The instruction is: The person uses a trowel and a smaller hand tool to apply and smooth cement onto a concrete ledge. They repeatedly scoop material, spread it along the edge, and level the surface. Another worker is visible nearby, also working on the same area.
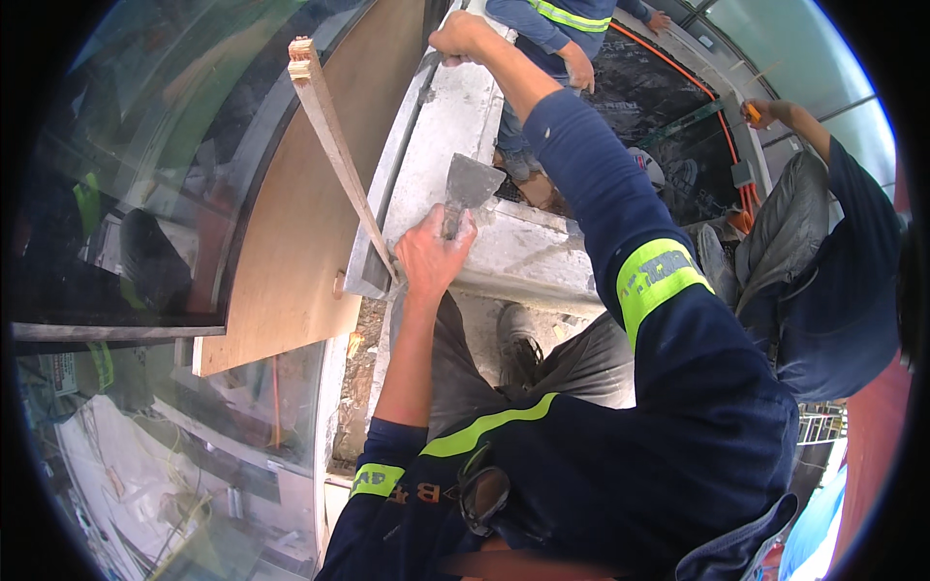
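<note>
The left hand (pixel 431 257) is closed around a steel putty knife (pixel 469 184) on the grey concrete ledge (pixel 455 126); the right hand (pixel 460 39) grips the ledge's far edge. Leaning so far, a slip could drop the blade.

Plywood sheet (pixel 291 223) left of concrete ledge (pixel 455 126), wood strip (pixel 334 145) btwn them, scraper (pixel 468 186) on ledge.
</note>
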Demonstrator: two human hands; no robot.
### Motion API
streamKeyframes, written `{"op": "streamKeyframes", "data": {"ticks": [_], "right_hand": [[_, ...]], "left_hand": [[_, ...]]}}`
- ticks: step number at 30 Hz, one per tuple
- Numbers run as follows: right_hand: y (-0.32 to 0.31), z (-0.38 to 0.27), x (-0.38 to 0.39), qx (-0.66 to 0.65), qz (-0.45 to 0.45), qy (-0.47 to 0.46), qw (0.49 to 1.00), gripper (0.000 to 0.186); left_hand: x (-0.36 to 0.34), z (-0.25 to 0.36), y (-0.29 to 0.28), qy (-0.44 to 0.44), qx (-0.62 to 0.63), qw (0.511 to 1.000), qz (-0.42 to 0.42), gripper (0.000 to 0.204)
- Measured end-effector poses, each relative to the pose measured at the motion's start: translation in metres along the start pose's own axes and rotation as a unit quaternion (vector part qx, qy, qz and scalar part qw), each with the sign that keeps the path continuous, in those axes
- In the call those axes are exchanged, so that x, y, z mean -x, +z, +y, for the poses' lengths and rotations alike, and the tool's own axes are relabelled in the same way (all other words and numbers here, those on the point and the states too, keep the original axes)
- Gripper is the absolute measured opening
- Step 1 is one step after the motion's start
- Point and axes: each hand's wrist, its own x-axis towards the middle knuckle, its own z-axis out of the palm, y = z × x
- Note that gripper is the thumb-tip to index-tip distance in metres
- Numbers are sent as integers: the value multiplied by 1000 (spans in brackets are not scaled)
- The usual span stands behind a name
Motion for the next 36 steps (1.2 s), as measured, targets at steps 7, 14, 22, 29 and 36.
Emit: {"op": "streamKeyframes", "data": {"ticks": [7,14,22,29,36], "right_hand": [[30,5,44,20,21,-17,999,32],[37,-10,45,55,2,1,998,32],[48,-21,57,95,31,-32,994,33],[63,-33,57,118,41,-46,991,28],[69,-40,67,51,64,-24,996,29]], "left_hand": [[0,-3,1,1,6,1000,-5,40],[1,-3,-1,-11,6,1000,-7,42],[-1,-2,0,-8,16,1000,-5,41],[1,-2,-2,-4,-1,1000,-10,41],[0,-3,2,-8,9,1000,-6,42]]}}
